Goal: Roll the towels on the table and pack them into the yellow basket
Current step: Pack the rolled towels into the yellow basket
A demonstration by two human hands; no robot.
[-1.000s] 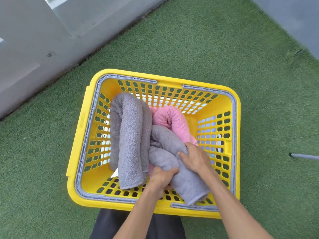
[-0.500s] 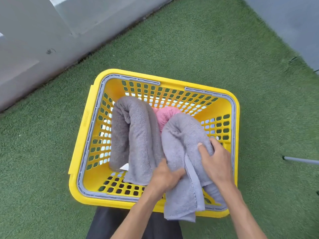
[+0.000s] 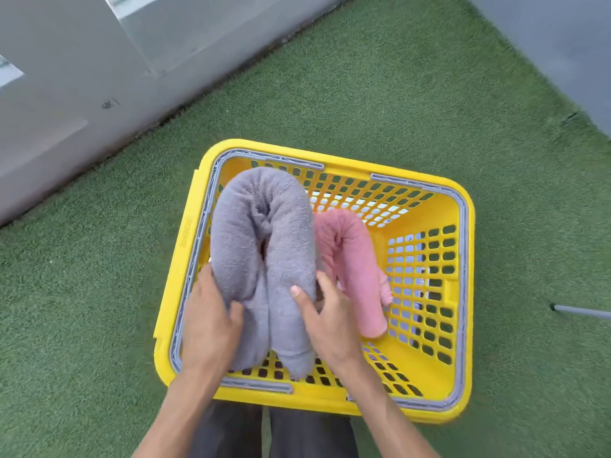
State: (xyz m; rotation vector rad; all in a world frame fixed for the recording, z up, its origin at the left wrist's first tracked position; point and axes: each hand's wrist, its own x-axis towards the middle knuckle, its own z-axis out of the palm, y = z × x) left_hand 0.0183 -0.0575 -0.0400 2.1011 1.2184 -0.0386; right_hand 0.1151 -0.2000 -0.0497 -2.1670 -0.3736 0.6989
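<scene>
Against the left wall of the yellow basket (image 3: 429, 404) a grey towel roll (image 3: 261, 246) is held, bent double into an arch with its two ends pointing down toward the near wall. It is clasped from both sides: the left hand (image 3: 208, 325) is curled round the outer leg, thumb on the front, and the right hand (image 3: 325, 320) is pressed on the inner leg, with its thumb laid along the cloth and its fingers (image 3: 325, 284) tucked behind. The squeeze appears meant to keep the roll tight and narrow so that it can be seated along the left wall. Just right of it a pink towel roll (image 3: 355, 269), likewise bent, lies on the basket floor, touching the grey one. Further right, open floor is left up to the perforated right wall, room judged enough for further rolls. Green turf (image 3: 396, 94) lies all around the rim.
</scene>
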